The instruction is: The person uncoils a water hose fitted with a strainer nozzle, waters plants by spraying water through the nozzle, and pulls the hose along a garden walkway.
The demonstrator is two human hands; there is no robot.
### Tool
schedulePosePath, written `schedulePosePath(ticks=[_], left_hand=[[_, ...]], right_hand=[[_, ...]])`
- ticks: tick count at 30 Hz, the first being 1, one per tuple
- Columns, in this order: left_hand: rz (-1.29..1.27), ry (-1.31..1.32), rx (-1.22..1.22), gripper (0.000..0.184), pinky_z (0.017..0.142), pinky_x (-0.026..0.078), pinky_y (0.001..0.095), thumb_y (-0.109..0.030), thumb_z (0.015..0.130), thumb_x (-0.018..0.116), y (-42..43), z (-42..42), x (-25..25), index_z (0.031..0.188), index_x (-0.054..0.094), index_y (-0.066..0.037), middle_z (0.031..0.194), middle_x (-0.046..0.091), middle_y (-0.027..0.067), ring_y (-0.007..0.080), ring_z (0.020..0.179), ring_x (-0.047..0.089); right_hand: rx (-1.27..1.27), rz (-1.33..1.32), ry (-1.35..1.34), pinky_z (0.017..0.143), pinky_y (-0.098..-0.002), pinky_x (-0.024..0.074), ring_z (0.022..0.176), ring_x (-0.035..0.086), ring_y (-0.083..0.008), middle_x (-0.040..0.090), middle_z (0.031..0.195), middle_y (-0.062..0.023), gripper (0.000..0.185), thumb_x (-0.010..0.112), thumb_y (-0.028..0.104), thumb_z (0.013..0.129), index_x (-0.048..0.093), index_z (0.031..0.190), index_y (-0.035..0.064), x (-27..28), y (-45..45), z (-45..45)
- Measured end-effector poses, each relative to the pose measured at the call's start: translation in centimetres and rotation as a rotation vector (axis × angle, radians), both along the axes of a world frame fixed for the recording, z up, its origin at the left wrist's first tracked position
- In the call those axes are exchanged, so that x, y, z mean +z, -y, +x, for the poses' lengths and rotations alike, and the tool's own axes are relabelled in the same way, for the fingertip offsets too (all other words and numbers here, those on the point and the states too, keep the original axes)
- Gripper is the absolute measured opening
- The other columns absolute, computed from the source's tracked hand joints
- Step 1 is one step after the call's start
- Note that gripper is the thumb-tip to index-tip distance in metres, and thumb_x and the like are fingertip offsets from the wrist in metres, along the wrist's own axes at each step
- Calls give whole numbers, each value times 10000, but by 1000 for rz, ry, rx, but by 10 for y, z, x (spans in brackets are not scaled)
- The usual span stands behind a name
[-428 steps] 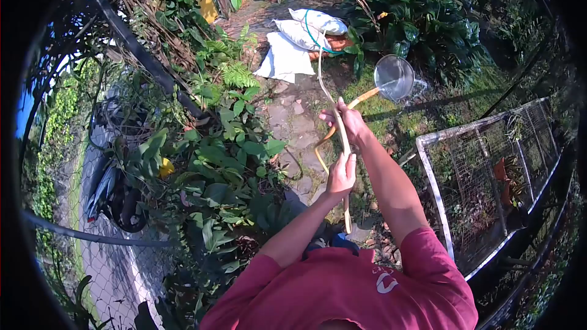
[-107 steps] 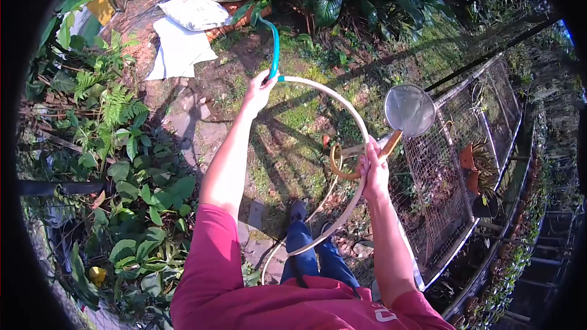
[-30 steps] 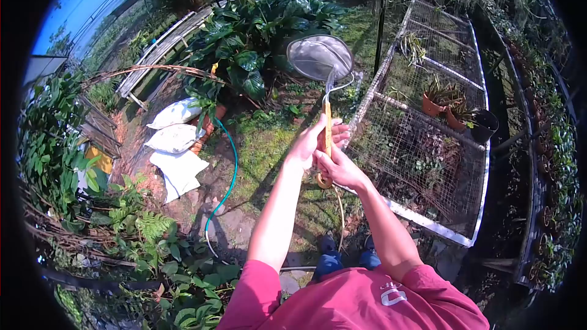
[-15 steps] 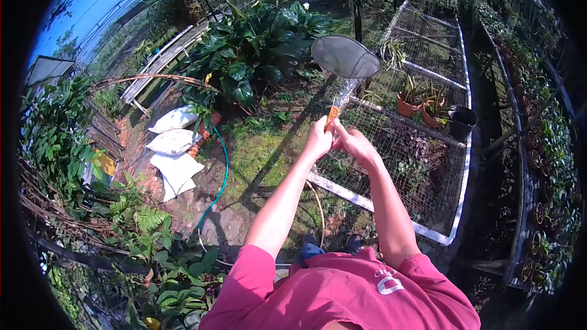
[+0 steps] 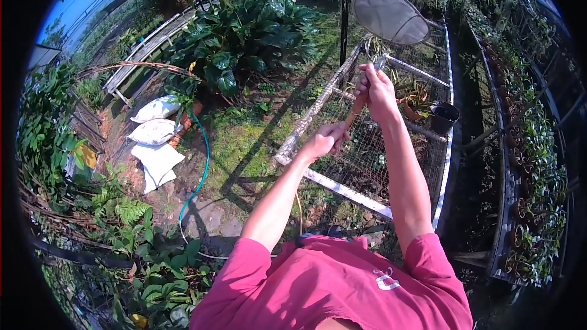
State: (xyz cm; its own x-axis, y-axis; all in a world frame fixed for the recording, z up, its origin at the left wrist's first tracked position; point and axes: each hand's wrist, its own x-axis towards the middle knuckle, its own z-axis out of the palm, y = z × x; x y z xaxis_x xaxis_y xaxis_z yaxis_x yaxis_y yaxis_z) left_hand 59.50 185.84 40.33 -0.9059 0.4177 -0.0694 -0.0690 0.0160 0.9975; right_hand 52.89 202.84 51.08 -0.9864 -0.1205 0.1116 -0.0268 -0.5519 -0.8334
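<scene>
Gripping the round mesh net [image 5: 391,17] by its orange-brown handle [image 5: 353,112], the 2 hands are closed and set apart: the left hand [image 5: 328,139] wraps the lower part, the right hand [image 5: 376,90] sits higher, near the pale joint [image 5: 381,61] below the hoop. The net points up and away from the body, seen against the far end of the wire-mesh frame [image 5: 348,192]; from this angle I cannot tell how far above it the hoop stands.

A snag seems the likeliest trouble. If the hoop dipped, its rim could hook the wire, or drag at the plant in the terracotta pot [image 5: 414,111]. The black pot [image 5: 444,118] sits close to the frame's right edge, so a low swing to that side might tip it. A sweep to the left could rap the rim against the dark post [image 5: 344,18].

Leverage is another risk: any pull on the hoop would load that joint most, and a weak fastening there could twist. Footing matters too. The garden hose [image 5: 206,156] curves across the ground past the 3 white sacks [image 5: 153,132], and a careless step back could catch a shoe [image 5: 335,230] in its pale length.
</scene>
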Motion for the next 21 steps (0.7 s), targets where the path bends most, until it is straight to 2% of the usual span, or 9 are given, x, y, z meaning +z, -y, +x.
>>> schedulePosePath(ticks=[2, 6, 8, 11, 12, 16, 17, 19, 21], left_hand=[[-153, -111, -25, 469, 516, 377, 288, -452, 1047, 448, 1, 5, 4, 920, 641, -45, 613, 506, -40, 112, 532, 456], [-410, -292, 84, 387, 570, 424, 347, -379, 1046, 459, 3, 22, 22, 1039, 615, -25, 676, 575, 44, 174, 611, 543], [-490, -434, 195, 331, 601, 457, 400, -309, 1035, 471, 5, 28, 7, 1153, 601, -28, 702, 615, 110, 255, 634, 606], [-553, -305, 179, 319, 604, 458, 415, -292, 1028, 481, -4, 39, 1, 1163, 600, -28, 719, 628, 142, 289, 649, 630], [-587, -265, 156, 279, 580, 442, 379, -289, 1029, 500, -7, 47, 4, 1108, 614, -48, 698, 609, 76, 212, 614, 590], [-20, -71, -39, 235, 531, 374, 265, -269, 1052, 490, 15, 52, -41, 1020, 647, -97, 656, 496, -67, 51, 582, 447], [-48, -56, -59, 327, 547, 347, 238, -288, 1071, 433, 28, 47, -64, 985, 657, -66, 668, 471, -61, 53, 619, 442], [-149, -26, -42, 360, 558, 347, 251, -314, 1066, 439, 45, 56, -61, 914, 659, -73, 665, 462, -63, 63, 614, 430], [-260, -204, 73, 424, 542, 366, 293, -419, 1031, 510, 69, 52, -82, 857, 669, -65, 642, 520, -32, 96, 607, 485]], right_hand=[[54, -97, 38, 528, -217, 364, 596, 376, -63, 401, 739, 38, 290, 509, 316, 1048, 559, 1100, 35, -6, -2, -13], [-37, -185, 24, 522, -217, 360, 601, 364, -65, 408, 760, 27, 303, 494, 300, 1054, 542, 1164, 21, -19, 5, -14], [-119, -147, 53, 529, -223, 381, 621, 393, -80, 427, 778, 9, 255, 475, 286, 1061, 510, 1212, 84, -32, 21, -9], [-55, -100, 83, 481, -206, 361, 596, 399, -75, 426, 773, 14, 227, 472, 278, 1063, 495, 1243, 142, -52, 25, 1], [-47, -55, 89, 471, -201, 345, 585, 389, -68, 419, 765, 20, 240, 468, 284, 1064, 498, 1253, 139, -52, 26, 8], [-87, -23, 75, 460, -189, 310, 552, 341, -50, 377, 736, 37, 268, 436, 299, 1074, 518, 1262, 126, -40, 35, 31], [-95, -80, 66, 459, -191, 310, 549, 334, -50, 372, 735, 37, 268, 431, 299, 1075, 521, 1258, 124, -39, 35, 30], [-127, -107, 10, 457, -192, 311, 551, 331, -51, 368, 735, 33, 267, 427, 302, 1076, 520, 1255, 126, -29, 28, 20], [-159, -163, -29, 463, -194, 320, 561, 333, -59, 362, 744, 22, 265, 421, 293, 1078, 515, 1258, 123, -17, 25, 11]])
